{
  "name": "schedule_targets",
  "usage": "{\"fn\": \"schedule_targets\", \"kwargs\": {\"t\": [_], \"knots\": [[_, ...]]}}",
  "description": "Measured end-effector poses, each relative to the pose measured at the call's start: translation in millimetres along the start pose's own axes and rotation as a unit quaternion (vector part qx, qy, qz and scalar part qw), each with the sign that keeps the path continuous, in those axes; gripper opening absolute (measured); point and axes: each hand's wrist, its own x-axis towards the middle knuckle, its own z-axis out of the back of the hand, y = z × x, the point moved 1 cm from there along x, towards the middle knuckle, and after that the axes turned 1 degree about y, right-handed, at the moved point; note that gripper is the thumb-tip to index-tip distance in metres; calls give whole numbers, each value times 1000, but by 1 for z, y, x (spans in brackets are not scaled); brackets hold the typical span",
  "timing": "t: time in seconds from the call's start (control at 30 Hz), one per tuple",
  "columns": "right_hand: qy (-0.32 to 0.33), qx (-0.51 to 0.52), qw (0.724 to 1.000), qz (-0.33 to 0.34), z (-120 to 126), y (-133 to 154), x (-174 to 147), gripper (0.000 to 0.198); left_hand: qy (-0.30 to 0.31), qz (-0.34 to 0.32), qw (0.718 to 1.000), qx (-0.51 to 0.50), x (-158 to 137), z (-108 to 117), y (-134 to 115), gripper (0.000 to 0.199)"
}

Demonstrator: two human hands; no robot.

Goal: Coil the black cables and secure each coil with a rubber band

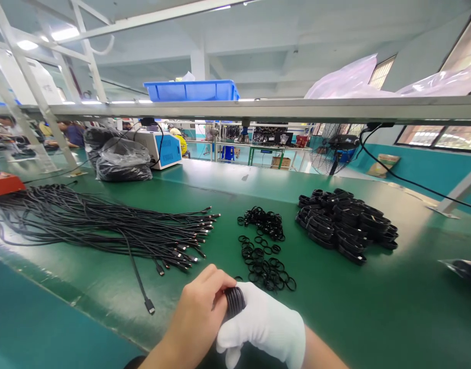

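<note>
Between my two hands is a coiled black cable [234, 301], its loops pressed side by side. My bare left hand [199, 310] closes on it from the left, thumb and fingers against the loops. My right hand [264, 323], in a white glove, wraps round the coil from the other side. Just beyond the hands lies a loose scatter of black rings [268, 271], with a denser heap of rings [264, 223] behind. To the left, many straight black cables [116, 225] lie in a spread bundle, connector ends facing right. One cable's connector [149, 306] sticks out toward the front edge.
A pile of coiled black cables [345, 220] sits on the green table [227, 192] at right. Further back are a plastic-wrapped bundle [122, 159] and a blue-and-white machine [168, 148]. An overhead shelf [273, 108] holds a blue bin [192, 91]. A red object [4, 184] stands far left.
</note>
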Motion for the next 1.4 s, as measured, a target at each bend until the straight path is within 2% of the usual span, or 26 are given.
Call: {"fn": "schedule_targets", "kwargs": {"t": [0.13,0.2,0.3,0.4,0.5,0.6,0.67,0.8,0.87,0.93,1.0,1.1,1.17,1.27,1.4], "knots": [[-20,-15,999,-26,-4,-1,0,9,-16,-2,1000,-26,1,-4,3,31],[-27,1,999,-32,-4,-1,0,8,-3,3,999,-37,4,-3,5,30],[-28,69,997,3,0,0,2,17,6,13,998,-58,7,1,9,28],[-39,134,989,47,9,-2,4,25,-34,45,995,-81,0,2,15,19],[-41,191,978,70,13,-5,7,29,-30,80,990,-110,-15,-9,16,17],[-29,215,972,86,11,-8,11,29,-19,86,986,-140,-24,-29,13,36],[-22,209,973,97,10,-10,12,28,-25,79,984,-158,-26,-41,11,36],[-8,198,974,111,11,-10,9,32,-29,67,982,-172,-23,-42,10,35],[-2,194,976,102,13,-7,6,35,0,69,979,-194,-20,-30,11,37],[-6,175,982,74,14,-3,2,39,28,80,966,-242,-15,-13,12,29],[-10,144,989,44,11,1,0,40,28,96,960,-261,-9,3,11,18],[16,100,995,10,4,4,-1,33,20,86,978,-187,0,15,5,13],[25,71,997,-18,2,4,-1,27,16,61,989,-134,4,14,-1,14],[22,46,998,-47,2,2,-2,21,0,37,993,-116,5,6,-6,19],[9,46,998,-38,3,0,-6,17,-14,35,994,-105,1,-8,-3,23]]}}
